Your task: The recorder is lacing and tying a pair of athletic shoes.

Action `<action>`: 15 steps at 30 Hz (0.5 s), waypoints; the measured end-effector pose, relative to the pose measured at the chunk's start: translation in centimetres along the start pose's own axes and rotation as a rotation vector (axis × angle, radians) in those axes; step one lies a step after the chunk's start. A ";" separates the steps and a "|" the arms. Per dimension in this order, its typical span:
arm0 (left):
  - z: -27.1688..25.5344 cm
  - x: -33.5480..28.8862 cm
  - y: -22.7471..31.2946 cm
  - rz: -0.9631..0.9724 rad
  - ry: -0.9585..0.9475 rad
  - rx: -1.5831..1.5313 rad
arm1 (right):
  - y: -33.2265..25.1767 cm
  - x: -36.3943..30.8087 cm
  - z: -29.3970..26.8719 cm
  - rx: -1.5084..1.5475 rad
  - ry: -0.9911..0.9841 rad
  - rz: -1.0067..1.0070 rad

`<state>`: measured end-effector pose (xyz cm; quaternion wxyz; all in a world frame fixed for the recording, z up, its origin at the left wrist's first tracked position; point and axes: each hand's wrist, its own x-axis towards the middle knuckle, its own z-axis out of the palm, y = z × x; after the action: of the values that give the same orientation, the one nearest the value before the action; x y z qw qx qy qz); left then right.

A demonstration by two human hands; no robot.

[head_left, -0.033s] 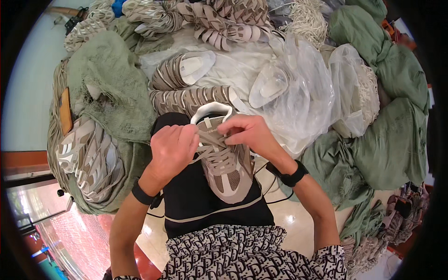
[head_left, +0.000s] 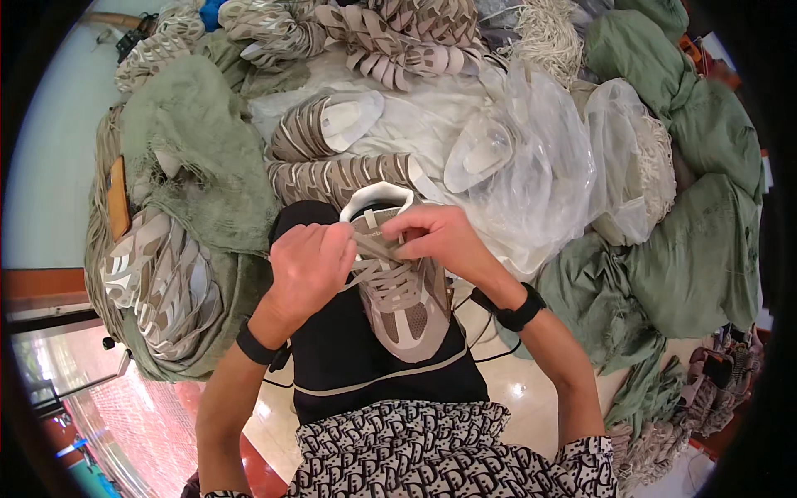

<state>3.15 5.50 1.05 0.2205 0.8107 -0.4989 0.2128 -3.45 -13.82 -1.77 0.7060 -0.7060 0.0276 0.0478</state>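
A beige and brown sneaker (head_left: 404,311) rests on my lap with its toe toward me and its white-lined collar away from me. Flat beige laces (head_left: 388,280) cross its front. At the top of the lacing, on the left, my left hand (head_left: 311,264) is closed, pinching a shoelace. My right hand (head_left: 436,231) pinches the lace too, its thumb and fingers over the tongue (head_left: 371,222). The fingertips of both hands are close together, and the lace ends between them are partly hidden.
Rows of nested shoe uppers (head_left: 340,178) lie beyond the sneaker. A clear plastic bag (head_left: 544,166) and a white insole-shaped piece (head_left: 481,153) are to the right. Green cloth sacks (head_left: 697,257) flank both sides. Bundled laces (head_left: 548,41) lie at the back, more uppers (head_left: 162,282) at left.
My right hand has shifted very slightly left over the tongue. My left hand and the sneaker are almost unchanged.
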 end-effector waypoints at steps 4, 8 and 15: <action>0.1 -0.1 0.4 -0.017 0.014 -0.028 | -0.9 1.1 0.5 0.159 -0.189 0.170; 0.0 -0.3 1.0 -0.034 -0.017 -0.061 | -1.7 1.0 -0.2 0.141 -0.288 0.279; -0.8 -2.2 0.0 -0.116 -0.203 -0.247 | -3.4 -0.4 -2.0 0.110 -0.228 0.409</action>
<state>2.16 7.58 0.48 0.2791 0.8221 -0.4932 0.0538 -3.38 -15.87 1.66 0.7176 -0.6363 0.0928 0.2677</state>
